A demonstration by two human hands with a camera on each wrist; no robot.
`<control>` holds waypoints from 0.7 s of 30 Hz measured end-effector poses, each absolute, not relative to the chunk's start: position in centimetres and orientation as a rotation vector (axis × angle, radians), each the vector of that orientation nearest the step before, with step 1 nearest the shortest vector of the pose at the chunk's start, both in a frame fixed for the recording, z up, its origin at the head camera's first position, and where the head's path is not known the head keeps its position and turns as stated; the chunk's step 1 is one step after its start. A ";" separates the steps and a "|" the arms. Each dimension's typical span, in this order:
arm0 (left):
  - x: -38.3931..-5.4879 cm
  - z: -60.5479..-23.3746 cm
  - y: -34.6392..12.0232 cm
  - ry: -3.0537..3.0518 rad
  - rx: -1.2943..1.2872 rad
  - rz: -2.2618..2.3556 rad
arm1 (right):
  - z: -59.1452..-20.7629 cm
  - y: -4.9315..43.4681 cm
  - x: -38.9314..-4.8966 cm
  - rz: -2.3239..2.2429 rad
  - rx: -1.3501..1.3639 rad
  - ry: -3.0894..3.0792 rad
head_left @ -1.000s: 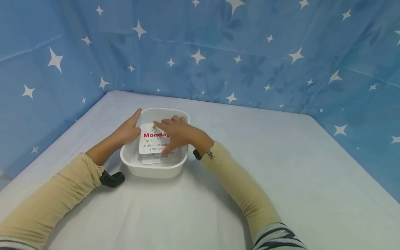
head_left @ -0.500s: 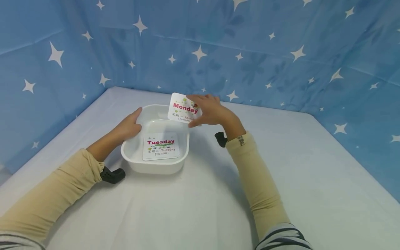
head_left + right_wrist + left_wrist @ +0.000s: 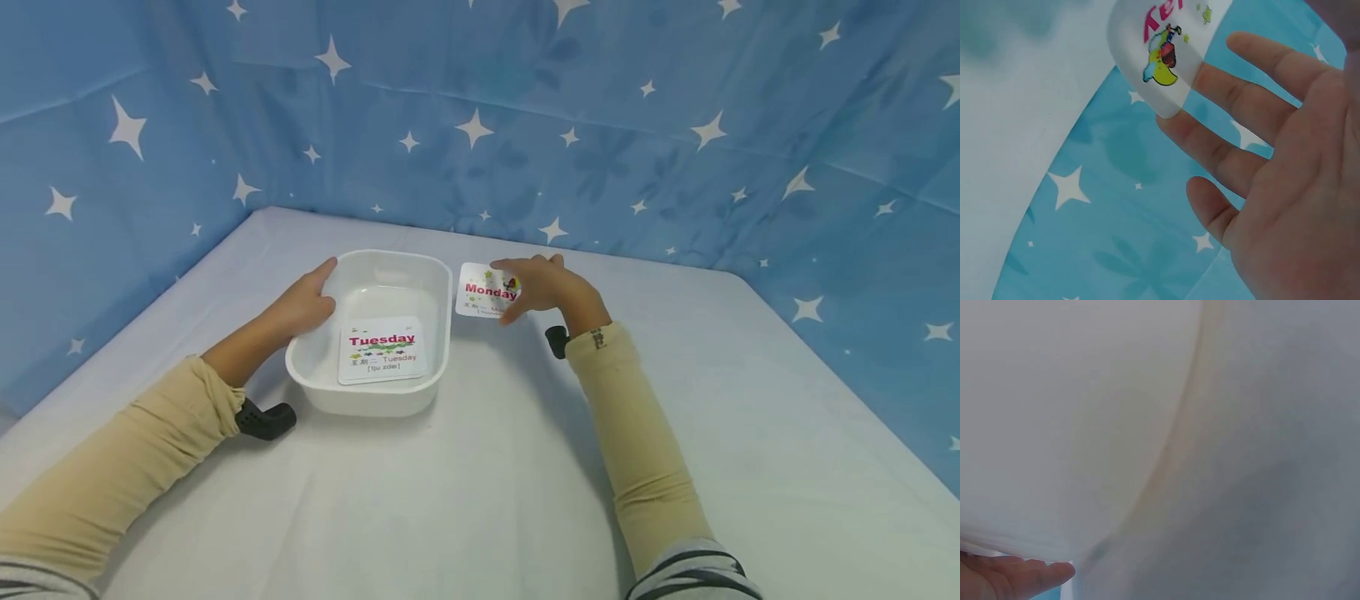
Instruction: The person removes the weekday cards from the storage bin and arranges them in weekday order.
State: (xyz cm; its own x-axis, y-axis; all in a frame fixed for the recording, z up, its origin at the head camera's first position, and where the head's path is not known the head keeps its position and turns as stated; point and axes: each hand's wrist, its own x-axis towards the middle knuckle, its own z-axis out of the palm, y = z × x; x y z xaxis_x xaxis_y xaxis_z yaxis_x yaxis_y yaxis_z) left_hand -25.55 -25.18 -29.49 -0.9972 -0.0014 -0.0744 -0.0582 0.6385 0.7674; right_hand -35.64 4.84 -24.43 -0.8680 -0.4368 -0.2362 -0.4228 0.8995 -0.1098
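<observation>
A white plastic basin (image 3: 397, 403) stands on the table, with a white card printed "Tuesday" (image 3: 383, 350) lying face up inside it. My left hand (image 3: 303, 307) holds the basin's left rim, its thumb at the edge and a finger stretched along the wall. In the left wrist view, fingers (image 3: 1035, 578) touch the pale basin wall. Just right of the basin, my right hand (image 3: 547, 287) holds a "Monday" card (image 3: 480, 289) between thumb and fingers at its edges. That card (image 3: 1166, 59) shows a yellow moon picture in the right wrist view, fingertips meeting its edge.
White cloth covers the table (image 3: 420, 508). Behind it hangs a blue curtain (image 3: 600, 125) with white stars. A dark wrist mount (image 3: 267, 421) sits under the left sleeve; another mount (image 3: 557, 341) shows by the right wrist.
My right hand has lifted the Monday card out of the basin and carried it right, then lower beside the rim. The Tuesday card is now uncovered. The left hand has stayed on the rim.
</observation>
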 end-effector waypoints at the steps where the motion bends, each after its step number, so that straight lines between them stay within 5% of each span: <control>1: -25.5 -29.5 -25.2 2.782 -0.052 1.311 | -24.7 4.8 -35.7 -0.064 -0.635 2.801; 21: -25.3 -29.3 -25.1 2.775 -0.058 1.312 | -26.0 3.6 -34.8 -0.024 -0.523 2.682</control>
